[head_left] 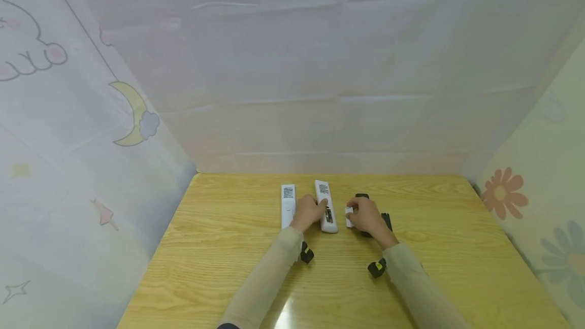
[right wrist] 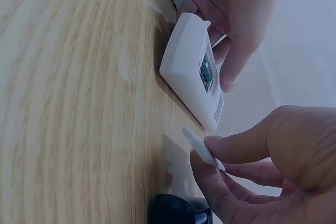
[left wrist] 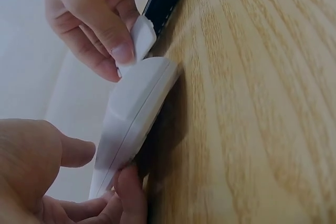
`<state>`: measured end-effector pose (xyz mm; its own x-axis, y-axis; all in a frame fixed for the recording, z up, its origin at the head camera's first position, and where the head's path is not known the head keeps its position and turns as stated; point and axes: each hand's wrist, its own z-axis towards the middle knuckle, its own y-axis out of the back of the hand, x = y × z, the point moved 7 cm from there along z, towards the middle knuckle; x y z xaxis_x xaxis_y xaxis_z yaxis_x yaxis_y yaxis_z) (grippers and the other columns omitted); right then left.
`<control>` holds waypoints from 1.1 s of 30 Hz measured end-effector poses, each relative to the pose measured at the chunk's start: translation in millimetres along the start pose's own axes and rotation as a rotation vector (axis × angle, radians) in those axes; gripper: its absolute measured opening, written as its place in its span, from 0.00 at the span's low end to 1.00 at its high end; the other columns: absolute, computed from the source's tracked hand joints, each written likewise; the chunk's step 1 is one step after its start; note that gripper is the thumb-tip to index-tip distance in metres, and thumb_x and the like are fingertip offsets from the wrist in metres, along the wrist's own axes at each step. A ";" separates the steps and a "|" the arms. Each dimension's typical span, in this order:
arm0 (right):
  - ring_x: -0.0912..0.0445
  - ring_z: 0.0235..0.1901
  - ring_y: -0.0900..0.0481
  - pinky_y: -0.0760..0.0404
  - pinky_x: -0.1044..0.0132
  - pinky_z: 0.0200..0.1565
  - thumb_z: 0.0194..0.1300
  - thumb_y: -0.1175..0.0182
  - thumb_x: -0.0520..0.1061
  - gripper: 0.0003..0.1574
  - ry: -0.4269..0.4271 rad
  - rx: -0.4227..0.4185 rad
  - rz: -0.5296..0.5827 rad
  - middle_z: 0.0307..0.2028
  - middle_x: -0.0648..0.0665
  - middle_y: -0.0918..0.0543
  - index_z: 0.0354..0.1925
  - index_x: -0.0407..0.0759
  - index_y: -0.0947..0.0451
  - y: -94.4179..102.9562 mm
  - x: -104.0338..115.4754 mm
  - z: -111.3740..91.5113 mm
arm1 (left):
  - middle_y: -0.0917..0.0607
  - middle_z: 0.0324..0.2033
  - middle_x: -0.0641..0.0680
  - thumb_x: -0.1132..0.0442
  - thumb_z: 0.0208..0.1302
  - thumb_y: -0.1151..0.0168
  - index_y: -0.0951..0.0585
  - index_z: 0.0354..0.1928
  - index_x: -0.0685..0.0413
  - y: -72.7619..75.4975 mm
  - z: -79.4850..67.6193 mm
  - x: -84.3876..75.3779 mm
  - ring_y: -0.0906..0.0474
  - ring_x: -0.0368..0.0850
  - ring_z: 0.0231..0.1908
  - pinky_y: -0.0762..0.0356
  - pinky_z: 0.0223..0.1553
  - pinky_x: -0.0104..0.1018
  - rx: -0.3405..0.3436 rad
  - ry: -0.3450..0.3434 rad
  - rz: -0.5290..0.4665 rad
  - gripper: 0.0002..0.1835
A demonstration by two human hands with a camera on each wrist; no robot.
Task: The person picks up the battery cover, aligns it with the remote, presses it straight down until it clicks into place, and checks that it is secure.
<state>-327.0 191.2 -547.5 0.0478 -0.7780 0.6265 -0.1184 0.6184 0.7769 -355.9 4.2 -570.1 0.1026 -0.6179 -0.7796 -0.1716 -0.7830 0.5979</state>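
A white remote control lies back side up on the table, tilted slightly. Its battery compartment is uncovered, with something green inside. My left hand holds this remote by its left edge, fingers at the underside and thumb near its upper face. To the right, my right hand pinches a small white battery cover between thumb and fingers. In the right wrist view the cover is apart from the remote, a little above the table.
Another white remote lies left of my left hand, back side up. Two black objects, one long like a remote and one dark piece, lie under and beside my right hand. The wooden table meets a cloth-covered wall behind.
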 end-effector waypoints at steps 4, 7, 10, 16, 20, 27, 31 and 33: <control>0.50 0.37 0.19 0.15 0.50 0.42 0.70 0.32 0.38 0.20 0.010 0.006 0.003 0.42 0.37 0.15 0.57 0.29 0.17 1.4 1.8 -0.5 | 0.24 0.16 0.48 0.50 0.78 0.38 0.25 0.21 0.50 2.7 3.2 0.3 0.33 0.40 0.17 0.36 0.17 0.32 -0.013 -0.012 0.036 0.24; 0.50 0.37 0.18 0.15 0.49 0.42 0.71 0.32 0.38 0.20 0.015 0.015 0.007 0.43 0.37 0.15 0.58 0.29 0.18 1.3 1.4 -0.4 | 0.27 0.15 0.46 0.50 0.78 0.38 0.30 0.18 0.47 4.9 4.4 0.8 0.35 0.39 0.17 0.38 0.17 0.32 -0.005 -0.013 0.042 0.26; 0.49 0.38 0.18 0.15 0.49 0.43 0.71 0.32 0.38 0.21 0.017 0.018 0.011 0.43 0.36 0.15 0.58 0.29 0.18 1.3 0.9 -0.2 | 0.30 0.14 0.45 0.49 0.77 0.37 0.33 0.17 0.45 6.9 5.1 2.6 0.37 0.39 0.17 0.40 0.18 0.32 0.021 -0.003 0.018 0.28; 0.48 0.40 0.16 0.14 0.48 0.45 0.71 0.32 0.38 0.21 0.014 0.017 0.021 0.45 0.34 0.15 0.58 0.29 0.18 2.1 -1.5 -1.1 | 0.22 0.24 0.48 0.48 0.77 0.37 0.23 0.25 0.50 11.5 2.8 9.2 0.29 0.41 0.25 0.30 0.25 0.33 0.045 0.034 -0.095 0.21; 0.48 0.40 0.17 0.14 0.48 0.46 0.71 0.32 0.38 0.21 0.006 0.022 0.021 0.44 0.35 0.15 0.59 0.29 0.18 3.0 -3.3 -2.3 | 0.15 0.36 0.54 0.48 0.77 0.36 0.16 0.41 0.59 11.5 1.4 12.3 0.22 0.45 0.35 0.21 0.35 0.37 0.058 0.042 -0.137 0.19; 0.48 0.41 0.17 0.14 0.47 0.47 0.71 0.33 0.38 0.21 0.025 0.013 0.023 0.44 0.36 0.15 0.58 0.28 0.18 3.3 -2.8 -3.4 | 0.14 0.46 0.56 0.47 0.76 0.36 0.17 0.53 0.59 11.2 0.4 15.1 0.17 0.48 0.44 0.15 0.47 0.43 0.070 0.049 -0.154 0.21; 0.47 0.41 0.17 0.14 0.49 0.45 0.72 0.33 0.38 0.20 0.038 -0.003 0.031 0.44 0.36 0.15 0.58 0.29 0.18 6.1 -0.9 -4.4 | 0.14 0.44 0.56 0.49 0.77 0.36 0.18 0.53 0.61 10.8 -0.5 15.9 0.15 0.48 0.42 0.13 0.43 0.40 0.104 0.045 -0.252 0.20; 0.47 0.42 0.16 0.14 0.50 0.45 0.72 0.34 0.38 0.19 0.035 -0.014 0.041 0.46 0.35 0.15 0.58 0.29 0.18 8.2 -0.5 -5.1 | 0.13 0.44 0.57 0.50 0.78 0.37 0.19 0.54 0.62 10.1 -0.9 16.1 0.14 0.48 0.41 0.11 0.43 0.40 0.128 0.045 -0.314 0.20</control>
<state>-322.9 197.3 -541.2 0.0777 -0.7476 0.6596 -0.1069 0.6515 0.7511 -355.1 -13.8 -576.5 0.2125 -0.3524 -0.9114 -0.2463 -0.9219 0.2990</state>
